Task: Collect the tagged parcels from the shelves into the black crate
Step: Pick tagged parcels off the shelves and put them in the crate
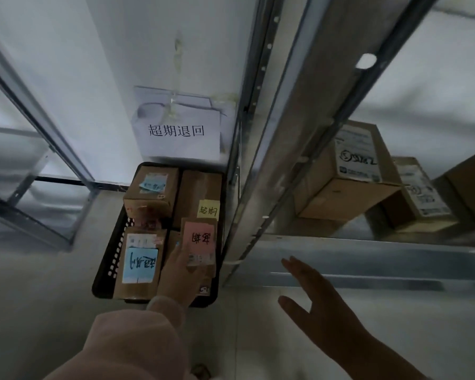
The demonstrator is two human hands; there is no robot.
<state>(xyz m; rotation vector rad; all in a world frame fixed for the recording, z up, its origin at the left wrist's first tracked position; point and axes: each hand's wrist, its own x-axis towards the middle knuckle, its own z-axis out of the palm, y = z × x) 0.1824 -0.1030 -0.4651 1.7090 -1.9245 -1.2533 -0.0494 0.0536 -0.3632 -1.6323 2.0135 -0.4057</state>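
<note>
4 tagged parcels are showing in the black crate on the floor by the wall, under a paper sign. I'm seeing the left hand gripping the pink-tagged parcel over the crate's near right corner. The right hand is hovering open, fingers spread, beside the metal shelf, where 3 more boxes are sitting.

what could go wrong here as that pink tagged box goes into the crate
1. The black crate already looks full, so the pink-tagged parcel in the left hand may end up perched on other boxes and could slide off.
2. Set on top, it could hide the yellow tag.
3. The right hand is open beside the shelf edge and might bump it.
</note>
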